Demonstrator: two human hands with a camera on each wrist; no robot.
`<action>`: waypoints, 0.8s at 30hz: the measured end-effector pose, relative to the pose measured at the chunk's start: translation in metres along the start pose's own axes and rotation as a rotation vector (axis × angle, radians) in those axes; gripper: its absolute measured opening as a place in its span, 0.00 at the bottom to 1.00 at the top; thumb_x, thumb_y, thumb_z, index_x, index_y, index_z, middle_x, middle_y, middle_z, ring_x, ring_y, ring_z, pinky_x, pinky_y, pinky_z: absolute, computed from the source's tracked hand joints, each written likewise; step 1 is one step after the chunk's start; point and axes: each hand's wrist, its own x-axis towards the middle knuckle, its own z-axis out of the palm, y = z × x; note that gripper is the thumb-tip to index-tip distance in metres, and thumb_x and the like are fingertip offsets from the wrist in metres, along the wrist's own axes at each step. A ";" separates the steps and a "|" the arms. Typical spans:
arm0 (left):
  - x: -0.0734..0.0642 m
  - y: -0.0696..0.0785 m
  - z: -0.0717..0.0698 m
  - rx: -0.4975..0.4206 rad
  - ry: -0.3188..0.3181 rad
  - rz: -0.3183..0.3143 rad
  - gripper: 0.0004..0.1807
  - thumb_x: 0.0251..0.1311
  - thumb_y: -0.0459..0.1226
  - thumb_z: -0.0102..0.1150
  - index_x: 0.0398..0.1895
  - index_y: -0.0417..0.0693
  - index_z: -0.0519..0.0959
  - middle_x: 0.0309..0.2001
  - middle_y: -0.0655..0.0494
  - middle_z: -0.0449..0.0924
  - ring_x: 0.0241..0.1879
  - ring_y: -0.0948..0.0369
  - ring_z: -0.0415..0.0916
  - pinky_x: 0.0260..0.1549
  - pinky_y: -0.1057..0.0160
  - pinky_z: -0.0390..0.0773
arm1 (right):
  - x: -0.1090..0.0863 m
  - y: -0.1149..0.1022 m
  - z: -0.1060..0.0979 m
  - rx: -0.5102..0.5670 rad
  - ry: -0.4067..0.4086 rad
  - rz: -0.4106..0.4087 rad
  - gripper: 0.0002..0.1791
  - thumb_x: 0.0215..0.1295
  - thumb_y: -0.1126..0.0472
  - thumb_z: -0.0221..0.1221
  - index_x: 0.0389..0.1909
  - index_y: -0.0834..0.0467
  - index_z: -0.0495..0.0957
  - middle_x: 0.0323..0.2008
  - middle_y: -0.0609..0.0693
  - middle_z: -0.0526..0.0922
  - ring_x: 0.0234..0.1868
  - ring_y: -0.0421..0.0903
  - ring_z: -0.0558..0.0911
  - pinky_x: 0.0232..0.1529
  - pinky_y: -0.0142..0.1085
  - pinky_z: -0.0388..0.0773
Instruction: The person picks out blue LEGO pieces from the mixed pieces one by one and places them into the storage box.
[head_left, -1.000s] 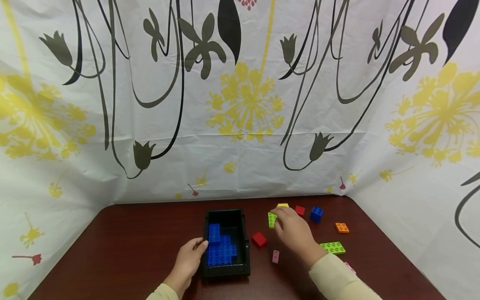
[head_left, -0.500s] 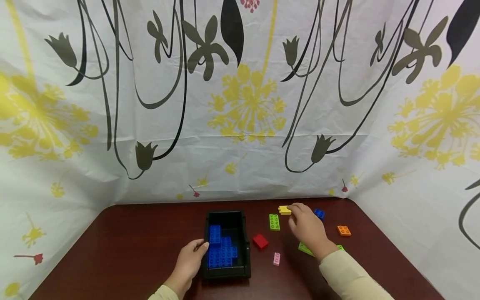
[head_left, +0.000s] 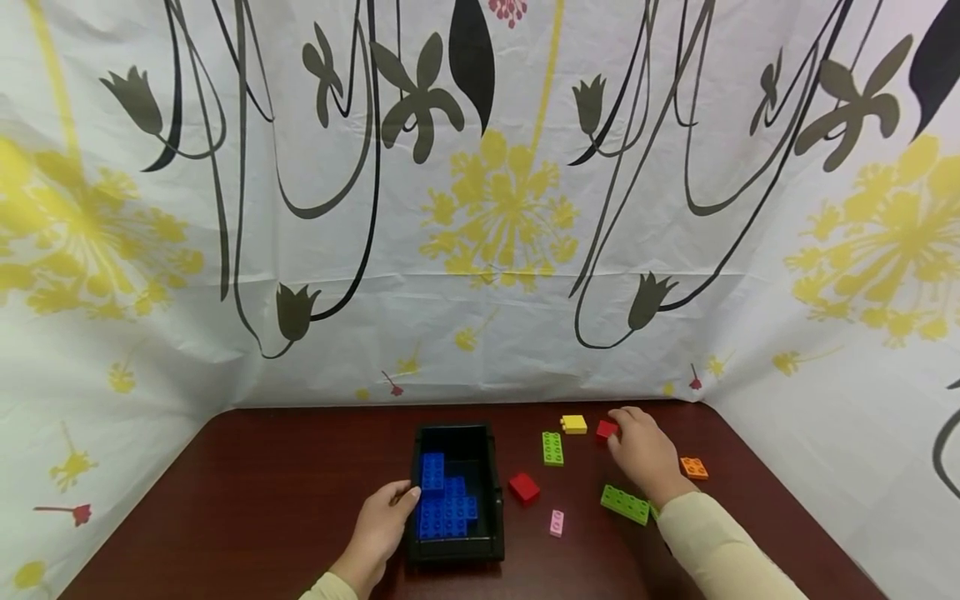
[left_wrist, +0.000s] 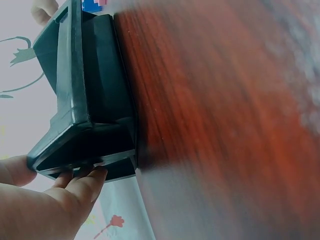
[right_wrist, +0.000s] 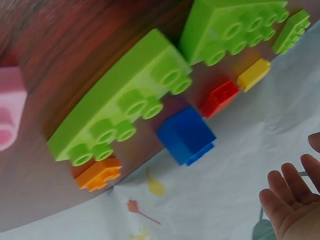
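My left hand (head_left: 381, 525) grips the left wall of a black plastic box (head_left: 483, 546), thumb over the rim and fingers against the outside, as the left wrist view also shows. Several blue building bricks (head_left: 444, 510) lie inside the box. Over the back right of the table is my right hand (head_left: 645, 454), fingers loosely bent with nothing between them. Its fingertips overlap a small red brick (head_left: 606, 431) in the head view. A blue brick (right_wrist: 184, 134), hidden behind this hand in the head view, stands on the table in the right wrist view.
Around the right hand lie a yellow brick (head_left: 573, 424), a lime brick (head_left: 552, 448), an orange brick (head_left: 693, 468) and a long green brick (head_left: 625, 504). Nearer the box are another red brick (head_left: 524, 487) and a pink one (head_left: 557, 523). A patterned cloth (head_left: 420, 350) encloses the table.
My right hand has moved rightward over the table, past the lime, yellow and red bricks, uncovering them and covering the blue one. The left hand keeps its hold on the box.
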 end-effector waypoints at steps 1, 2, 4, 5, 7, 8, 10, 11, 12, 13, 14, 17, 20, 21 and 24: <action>0.000 0.000 0.000 -0.001 -0.001 0.000 0.29 0.72 0.45 0.50 0.65 0.31 0.66 0.65 0.31 0.63 0.64 0.34 0.60 0.55 0.39 0.71 | 0.001 0.003 0.001 -0.001 -0.005 0.004 0.20 0.61 0.65 0.59 0.54 0.68 0.76 0.55 0.67 0.75 0.55 0.63 0.74 0.49 0.58 0.76; 0.000 0.000 0.000 -0.001 -0.003 -0.001 0.29 0.72 0.45 0.50 0.65 0.31 0.66 0.65 0.30 0.63 0.64 0.34 0.59 0.55 0.39 0.71 | 0.001 0.005 0.001 -0.003 -0.009 0.009 0.21 0.61 0.65 0.59 0.55 0.68 0.76 0.55 0.67 0.75 0.56 0.64 0.74 0.50 0.58 0.76; 0.001 0.000 0.000 -0.007 -0.003 -0.011 0.29 0.71 0.45 0.50 0.65 0.31 0.66 0.66 0.31 0.63 0.64 0.34 0.59 0.55 0.38 0.71 | 0.002 0.009 0.002 0.000 -0.023 0.022 0.21 0.61 0.65 0.58 0.55 0.69 0.75 0.55 0.68 0.74 0.56 0.65 0.73 0.50 0.59 0.76; 0.001 0.000 0.000 -0.006 -0.002 -0.012 0.29 0.71 0.45 0.50 0.65 0.31 0.66 0.66 0.31 0.63 0.64 0.34 0.59 0.55 0.38 0.70 | 0.003 0.011 0.003 -0.001 -0.033 0.030 0.22 0.62 0.65 0.58 0.56 0.69 0.75 0.56 0.68 0.74 0.57 0.65 0.73 0.50 0.59 0.75; 0.001 0.000 0.000 -0.005 -0.001 -0.012 0.29 0.72 0.45 0.50 0.65 0.31 0.66 0.66 0.31 0.63 0.64 0.34 0.59 0.55 0.38 0.71 | 0.004 0.015 0.003 -0.005 -0.057 0.051 0.23 0.62 0.65 0.58 0.57 0.69 0.74 0.57 0.69 0.73 0.58 0.66 0.72 0.51 0.60 0.75; 0.001 0.000 0.000 -0.004 0.000 -0.011 0.29 0.71 0.45 0.50 0.65 0.31 0.66 0.65 0.31 0.63 0.64 0.34 0.59 0.55 0.39 0.71 | 0.005 0.017 0.004 -0.010 -0.070 0.061 0.23 0.62 0.65 0.58 0.57 0.69 0.74 0.57 0.69 0.72 0.58 0.66 0.72 0.51 0.61 0.74; 0.000 0.000 0.000 0.001 0.000 -0.004 0.29 0.71 0.45 0.50 0.65 0.31 0.66 0.65 0.31 0.64 0.64 0.34 0.60 0.54 0.39 0.71 | 0.007 0.021 0.005 -0.020 -0.093 0.078 0.24 0.62 0.64 0.59 0.58 0.70 0.73 0.57 0.70 0.72 0.58 0.66 0.71 0.52 0.61 0.74; 0.000 0.000 -0.001 0.004 -0.001 -0.001 0.29 0.71 0.45 0.50 0.65 0.31 0.66 0.65 0.31 0.64 0.64 0.33 0.60 0.54 0.39 0.71 | 0.008 0.024 0.005 -0.025 -0.106 0.085 0.24 0.62 0.64 0.59 0.58 0.70 0.72 0.58 0.70 0.71 0.58 0.67 0.71 0.52 0.61 0.73; 0.000 -0.001 -0.001 0.004 -0.002 0.000 0.29 0.71 0.45 0.50 0.65 0.31 0.66 0.65 0.30 0.64 0.64 0.33 0.60 0.54 0.38 0.71 | 0.009 0.026 0.006 -0.028 -0.117 0.090 0.25 0.62 0.64 0.59 0.59 0.71 0.72 0.58 0.71 0.71 0.58 0.67 0.71 0.52 0.61 0.73; 0.000 0.000 -0.001 0.003 -0.003 -0.001 0.29 0.71 0.45 0.50 0.65 0.31 0.66 0.65 0.30 0.64 0.64 0.33 0.60 0.54 0.38 0.71 | 0.010 0.028 0.007 -0.031 -0.127 0.094 0.25 0.62 0.64 0.58 0.59 0.71 0.71 0.58 0.71 0.70 0.58 0.67 0.70 0.52 0.62 0.73; 0.000 0.000 -0.001 0.002 -0.005 -0.002 0.29 0.71 0.45 0.50 0.65 0.31 0.66 0.65 0.30 0.64 0.64 0.33 0.59 0.54 0.38 0.71 | 0.011 0.030 0.007 -0.031 -0.138 0.098 0.26 0.62 0.64 0.58 0.60 0.71 0.71 0.59 0.71 0.70 0.59 0.68 0.70 0.52 0.62 0.73; 0.000 0.000 -0.001 0.002 -0.003 -0.003 0.29 0.71 0.45 0.50 0.65 0.31 0.67 0.65 0.30 0.64 0.64 0.33 0.60 0.54 0.38 0.71 | 0.013 0.038 0.008 -0.030 -0.160 0.104 0.27 0.63 0.64 0.58 0.61 0.71 0.69 0.60 0.72 0.68 0.59 0.68 0.70 0.51 0.62 0.73; 0.000 0.000 -0.001 0.003 0.001 0.001 0.29 0.71 0.45 0.50 0.65 0.31 0.67 0.65 0.31 0.65 0.63 0.34 0.60 0.54 0.39 0.71 | 0.014 0.044 0.008 -0.030 -0.178 0.110 0.27 0.63 0.64 0.58 0.62 0.71 0.69 0.60 0.73 0.68 0.58 0.70 0.70 0.50 0.62 0.74; 0.001 0.000 -0.001 0.004 0.003 0.002 0.28 0.71 0.45 0.50 0.64 0.31 0.67 0.65 0.31 0.65 0.63 0.34 0.60 0.54 0.39 0.71 | 0.014 0.046 0.007 -0.031 -0.185 0.110 0.27 0.63 0.65 0.58 0.62 0.71 0.68 0.59 0.73 0.68 0.58 0.70 0.70 0.50 0.62 0.74; 0.001 0.000 -0.001 0.004 -0.001 -0.006 0.29 0.71 0.45 0.50 0.65 0.31 0.67 0.65 0.31 0.64 0.64 0.34 0.60 0.54 0.38 0.71 | 0.015 0.049 0.007 -0.033 -0.215 0.117 0.28 0.62 0.65 0.59 0.62 0.72 0.68 0.59 0.74 0.68 0.58 0.71 0.70 0.51 0.63 0.73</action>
